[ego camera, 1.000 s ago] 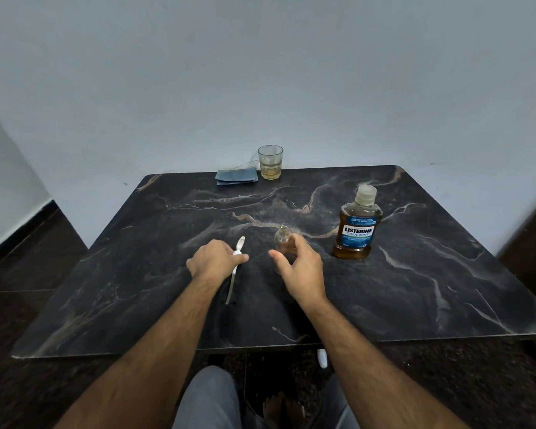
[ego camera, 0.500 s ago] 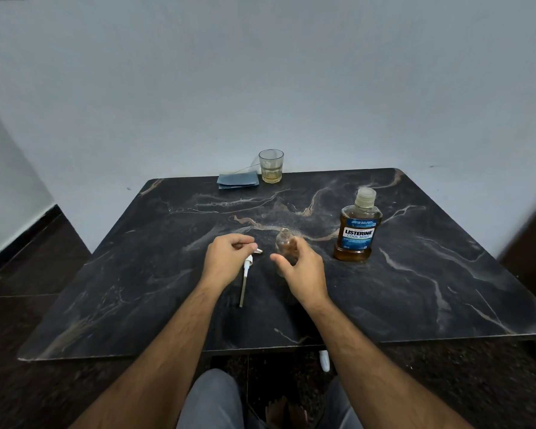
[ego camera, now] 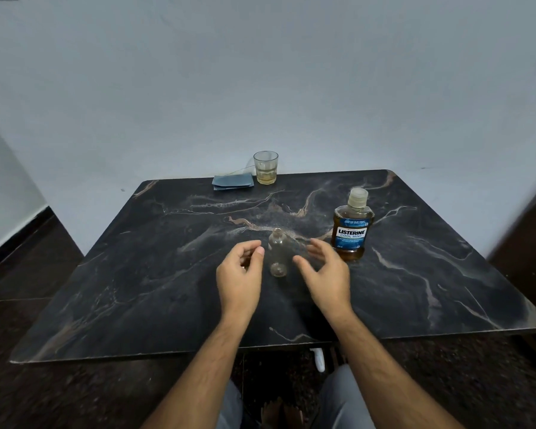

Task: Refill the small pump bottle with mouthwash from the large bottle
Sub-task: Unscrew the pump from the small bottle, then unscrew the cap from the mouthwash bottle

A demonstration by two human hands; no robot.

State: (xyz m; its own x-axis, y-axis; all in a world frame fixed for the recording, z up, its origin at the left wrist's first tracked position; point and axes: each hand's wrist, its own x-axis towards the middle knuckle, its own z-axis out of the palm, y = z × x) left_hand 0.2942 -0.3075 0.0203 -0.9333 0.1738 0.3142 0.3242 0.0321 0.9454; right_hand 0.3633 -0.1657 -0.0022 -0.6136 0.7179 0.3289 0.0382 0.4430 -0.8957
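beside the small bottle [ego camera: 278, 253], uncapped and upright, left hand [ego camera: 240, 274] and right hand [ego camera: 324, 272] hover loosely spread, empty; listerine [ego camera: 352, 226] stands just right.

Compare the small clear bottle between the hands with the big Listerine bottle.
The small clear glass bottle has an open neck with no cap; the large amber Listerine mouthwash bottle still wears its pale cap. The small bottle looks empty, while the large one holds amber liquid. The small one is plain, the large one carries a blue label. Both stand upright on the dark marble table, untouched.
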